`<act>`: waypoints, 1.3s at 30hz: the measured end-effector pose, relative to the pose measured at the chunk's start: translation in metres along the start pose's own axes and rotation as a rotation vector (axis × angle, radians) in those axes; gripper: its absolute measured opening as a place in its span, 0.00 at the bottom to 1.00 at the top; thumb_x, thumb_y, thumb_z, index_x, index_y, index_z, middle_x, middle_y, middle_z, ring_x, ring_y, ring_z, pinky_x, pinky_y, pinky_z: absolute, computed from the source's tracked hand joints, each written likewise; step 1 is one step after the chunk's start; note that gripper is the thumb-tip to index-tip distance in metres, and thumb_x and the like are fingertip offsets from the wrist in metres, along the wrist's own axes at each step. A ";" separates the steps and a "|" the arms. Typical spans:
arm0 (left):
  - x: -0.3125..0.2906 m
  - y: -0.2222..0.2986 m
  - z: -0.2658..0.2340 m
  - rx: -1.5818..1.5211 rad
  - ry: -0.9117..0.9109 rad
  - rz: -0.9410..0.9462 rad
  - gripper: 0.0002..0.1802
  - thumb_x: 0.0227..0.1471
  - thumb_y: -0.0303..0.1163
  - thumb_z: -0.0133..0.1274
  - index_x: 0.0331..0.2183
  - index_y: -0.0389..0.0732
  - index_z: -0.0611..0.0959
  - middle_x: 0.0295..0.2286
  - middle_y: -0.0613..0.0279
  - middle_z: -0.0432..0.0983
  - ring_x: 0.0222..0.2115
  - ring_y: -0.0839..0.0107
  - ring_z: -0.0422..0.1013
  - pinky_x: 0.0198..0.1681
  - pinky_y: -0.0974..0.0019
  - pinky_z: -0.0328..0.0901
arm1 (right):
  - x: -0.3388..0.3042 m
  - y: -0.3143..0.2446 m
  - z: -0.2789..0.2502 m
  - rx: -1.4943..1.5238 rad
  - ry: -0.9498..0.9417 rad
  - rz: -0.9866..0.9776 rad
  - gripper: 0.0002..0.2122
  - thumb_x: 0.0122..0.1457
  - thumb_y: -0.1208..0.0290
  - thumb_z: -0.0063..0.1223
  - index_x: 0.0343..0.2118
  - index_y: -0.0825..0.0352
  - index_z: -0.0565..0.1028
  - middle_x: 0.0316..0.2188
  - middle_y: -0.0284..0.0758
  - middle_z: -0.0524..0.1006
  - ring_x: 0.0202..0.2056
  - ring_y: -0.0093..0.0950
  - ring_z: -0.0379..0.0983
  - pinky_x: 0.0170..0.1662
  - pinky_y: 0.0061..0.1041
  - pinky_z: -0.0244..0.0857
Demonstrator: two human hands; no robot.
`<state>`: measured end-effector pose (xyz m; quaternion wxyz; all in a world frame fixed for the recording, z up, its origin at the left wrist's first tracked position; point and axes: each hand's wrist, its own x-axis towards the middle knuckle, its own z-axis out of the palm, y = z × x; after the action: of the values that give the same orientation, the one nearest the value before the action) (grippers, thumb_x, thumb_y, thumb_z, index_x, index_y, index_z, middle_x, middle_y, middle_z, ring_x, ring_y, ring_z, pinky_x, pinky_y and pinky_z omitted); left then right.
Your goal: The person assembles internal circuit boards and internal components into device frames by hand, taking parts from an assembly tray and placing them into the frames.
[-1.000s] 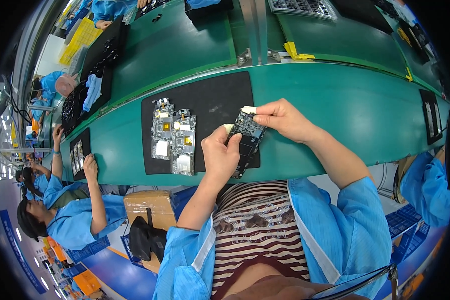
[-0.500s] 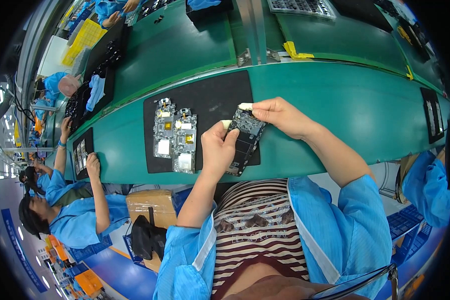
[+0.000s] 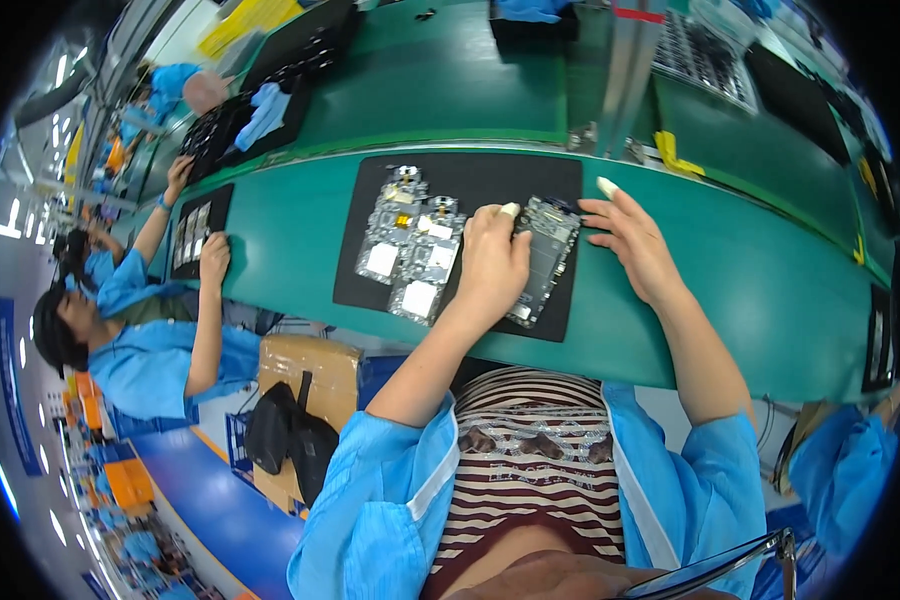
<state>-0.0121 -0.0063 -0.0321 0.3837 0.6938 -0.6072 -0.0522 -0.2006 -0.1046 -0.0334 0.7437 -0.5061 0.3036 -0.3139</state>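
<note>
A grey-black circuit board [image 3: 548, 262] is at the right part of a black mat [image 3: 370, 290], tilted slightly. My left hand [image 3: 490, 262] is closed at the board's left edge, thumb against it; the fingers' undersides are hidden. Just off its upper right corner, my right hand [image 3: 632, 238] is open with fingers apart, holding nothing. Pale covers sit on a fingertip of each hand. To the left on the mat lie two more circuit boards, one farther back [image 3: 390, 228] and one nearer [image 3: 426, 268], side by side with silver shields and small yellow parts.
Green bench [image 3: 730, 290] extends to both sides. A metal post [image 3: 630, 80] rises behind it, with yellow tape [image 3: 678, 155] beside. At left, a person [image 3: 160, 340] in blue handles boards on a dark mat [image 3: 198, 235]. A cardboard box [image 3: 310, 375] stands below the bench.
My right hand has let go of the board's upper edge and opened, moving right. The board has gone lower toward the mat with my left hand. The whole view has shifted.
</note>
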 end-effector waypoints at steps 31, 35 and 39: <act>-0.011 0.022 -0.059 -0.810 -0.523 -0.427 0.09 0.57 0.21 0.46 0.39 0.31 0.77 0.31 0.62 0.78 0.28 0.84 0.70 0.30 0.80 0.65 | -0.017 -0.013 0.013 0.177 -0.400 0.230 0.18 0.64 0.67 0.43 0.54 0.70 0.67 0.44 0.34 0.73 0.39 0.19 0.70 0.42 0.20 0.65; -0.012 0.024 -0.057 -0.790 -0.555 -0.445 0.09 0.57 0.21 0.46 0.40 0.30 0.77 0.31 0.61 0.78 0.29 0.84 0.71 0.31 0.79 0.65 | -0.018 -0.017 0.009 0.174 -0.449 0.260 0.16 0.64 0.68 0.44 0.51 0.69 0.70 0.40 0.32 0.74 0.36 0.17 0.70 0.38 0.18 0.66; -0.014 0.028 -0.057 -0.839 -0.543 -0.434 0.10 0.55 0.20 0.47 0.40 0.30 0.76 0.32 0.61 0.78 0.30 0.84 0.71 0.32 0.80 0.65 | -0.018 -0.019 0.010 0.141 -0.436 0.229 0.16 0.63 0.68 0.45 0.51 0.69 0.71 0.39 0.31 0.75 0.38 0.18 0.71 0.40 0.20 0.69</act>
<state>-0.0074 0.0336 0.0184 0.4376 0.5520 -0.4542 -0.5454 -0.2067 -0.0905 -0.0104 0.8558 -0.4710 0.1686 -0.1314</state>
